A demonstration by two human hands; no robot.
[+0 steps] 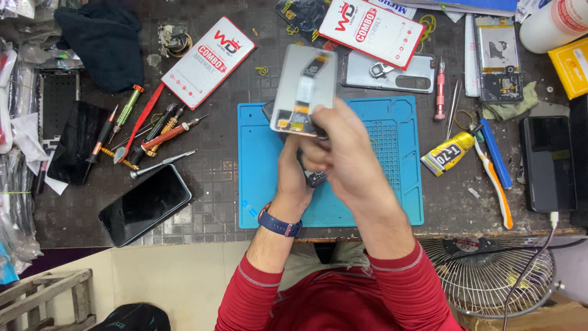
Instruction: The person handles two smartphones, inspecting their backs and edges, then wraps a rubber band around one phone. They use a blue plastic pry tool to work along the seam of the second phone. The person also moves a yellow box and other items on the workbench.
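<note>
Taking the blue work mat (392,202) as our landmark, we start far to its left, where a dark cloth (104,43) lies at the back of the bench and a cluster of screwdrivers (150,135) sits nearer. Just left of the mat's front corner lies a black phone (145,204), face up. A white and red box (208,61) rests behind the mat's left corner.

Above the mat's middle, our left hand (294,175), a blue watch at its wrist, is curled around a dark phone body (315,178), mostly hidden. Our right hand (343,153) crosses over it, fingers pinching the lower edge of a silver display panel (304,92) held up over the mat's back edge, its flex cable facing us.

Behind the mat's right half lies a grey back cover (392,75). Right of the mat we see a yellow glue tube (449,153), then a toothbrush (493,178), then another dark phone (547,162).
</note>
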